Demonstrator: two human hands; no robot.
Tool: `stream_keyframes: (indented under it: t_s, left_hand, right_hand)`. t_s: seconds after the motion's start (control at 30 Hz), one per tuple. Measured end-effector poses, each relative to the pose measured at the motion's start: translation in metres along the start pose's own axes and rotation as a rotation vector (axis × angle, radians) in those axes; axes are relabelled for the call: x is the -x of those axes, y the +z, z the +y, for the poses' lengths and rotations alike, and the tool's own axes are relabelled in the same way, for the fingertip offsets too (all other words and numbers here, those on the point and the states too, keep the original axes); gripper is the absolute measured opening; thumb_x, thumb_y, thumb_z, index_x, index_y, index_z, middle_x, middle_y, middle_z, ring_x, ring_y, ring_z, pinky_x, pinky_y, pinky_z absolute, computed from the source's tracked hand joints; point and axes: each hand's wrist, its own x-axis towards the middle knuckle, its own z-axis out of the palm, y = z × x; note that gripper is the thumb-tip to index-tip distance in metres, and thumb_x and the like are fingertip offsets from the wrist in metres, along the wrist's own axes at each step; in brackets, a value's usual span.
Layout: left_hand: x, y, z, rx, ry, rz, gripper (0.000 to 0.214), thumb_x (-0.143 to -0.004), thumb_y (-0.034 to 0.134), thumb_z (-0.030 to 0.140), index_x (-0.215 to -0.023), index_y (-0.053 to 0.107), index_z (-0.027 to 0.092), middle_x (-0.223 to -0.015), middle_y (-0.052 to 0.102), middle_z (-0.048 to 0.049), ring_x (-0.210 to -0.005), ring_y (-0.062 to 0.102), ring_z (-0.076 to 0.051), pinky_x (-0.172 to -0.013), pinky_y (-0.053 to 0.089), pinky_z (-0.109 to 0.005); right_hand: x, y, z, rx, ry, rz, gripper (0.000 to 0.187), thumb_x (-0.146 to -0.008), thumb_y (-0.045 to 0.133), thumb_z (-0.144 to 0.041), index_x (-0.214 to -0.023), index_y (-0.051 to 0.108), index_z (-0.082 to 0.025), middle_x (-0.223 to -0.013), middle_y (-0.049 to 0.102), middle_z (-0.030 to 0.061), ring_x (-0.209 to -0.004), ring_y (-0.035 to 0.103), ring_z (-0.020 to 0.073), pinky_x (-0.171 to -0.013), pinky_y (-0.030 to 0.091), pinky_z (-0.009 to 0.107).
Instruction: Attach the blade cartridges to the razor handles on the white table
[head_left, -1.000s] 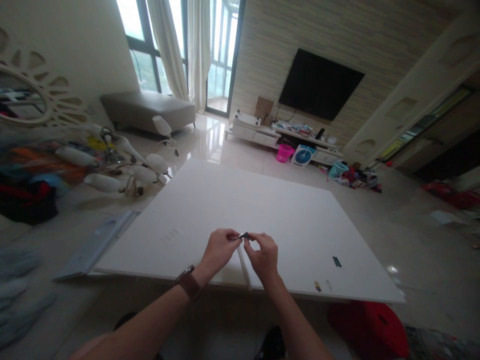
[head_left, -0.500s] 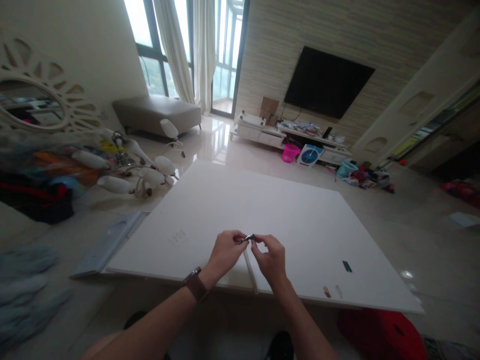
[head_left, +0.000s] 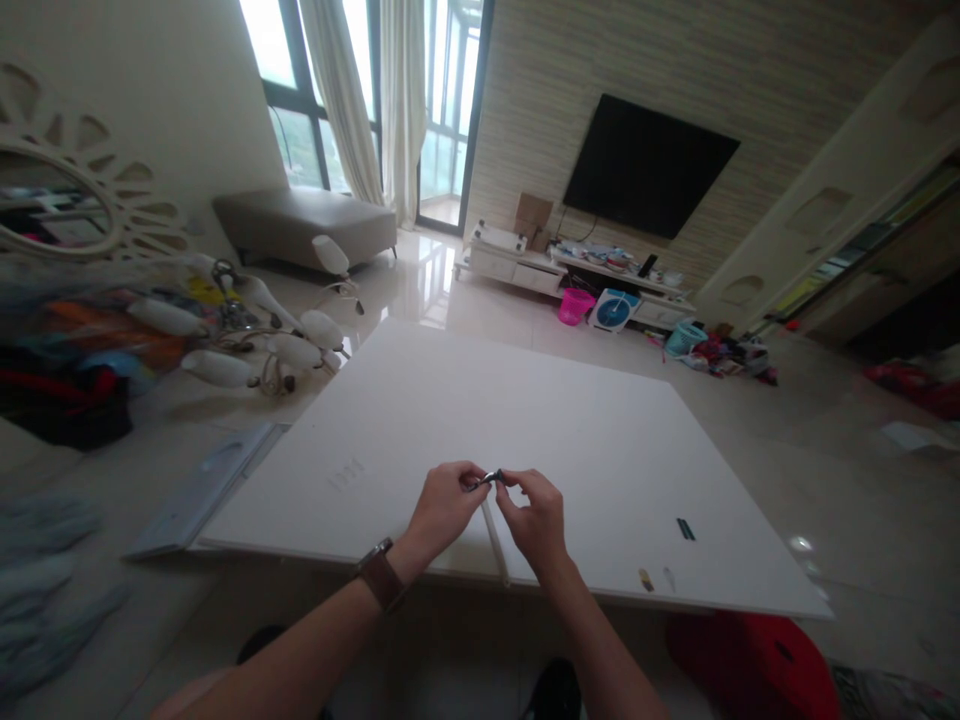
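Both hands meet over the near edge of a large white board point(head_left: 540, 420) lying flat. My left hand point(head_left: 444, 507), with a brown watch on its wrist, pinches one end of a small dark metal part point(head_left: 491, 478). My right hand point(head_left: 531, 520) pinches the other end with its fingers curled. A thin white rod point(head_left: 496, 543) hangs down from the part between the two hands, reaching past the board's edge.
A white chandelier point(head_left: 262, 335) with bulb shades lies on the floor to the left. A grey flat panel point(head_left: 199, 490) rests beside the board. A small dark piece point(head_left: 685, 529) and two tiny bits point(head_left: 645, 579) lie on the board's right. A red stool point(head_left: 750, 660) stands at the lower right.
The hands stay joined on the small part, with only slight finger shifts. The view has swung a little, first one way and then back.
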Motion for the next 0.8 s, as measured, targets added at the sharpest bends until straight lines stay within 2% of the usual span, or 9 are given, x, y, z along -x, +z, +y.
stream_keyframes:
  t_s: [0.43, 0.8]
  left_hand:
    - [0.001, -0.0012, 0.0033, -0.007, 0.004, 0.009, 0.012, -0.077, 0.066, 0.022, -0.08, 0.077, 0.017, -0.075, 0.075, -0.005, -0.071, 0.067, -0.017, -0.067, 0.047, -0.027]
    - [-0.0053, 0.0006, -0.0043, -0.037, -0.005, -0.007, 0.019, -0.078, 0.066, 0.031, -0.082, 0.078, 0.017, -0.073, 0.074, -0.0059, -0.069, 0.066, -0.018, -0.064, 0.045, -0.026]
  right_hand:
    - [0.0005, -0.001, -0.0002, -0.013, -0.007, 0.008, 0.008, -0.087, 0.068, -0.02, -0.093, 0.073, -0.021, -0.086, 0.076, 0.0041, -0.078, 0.069, 0.0195, -0.067, 0.053, 0.032]
    - [0.0003, 0.0004, 0.003, 0.002, -0.006, -0.028, 0.012, -0.089, 0.065, -0.021, -0.098, 0.073, -0.022, -0.089, 0.075, 0.0046, -0.081, 0.068, 0.0189, -0.067, 0.053, 0.031]
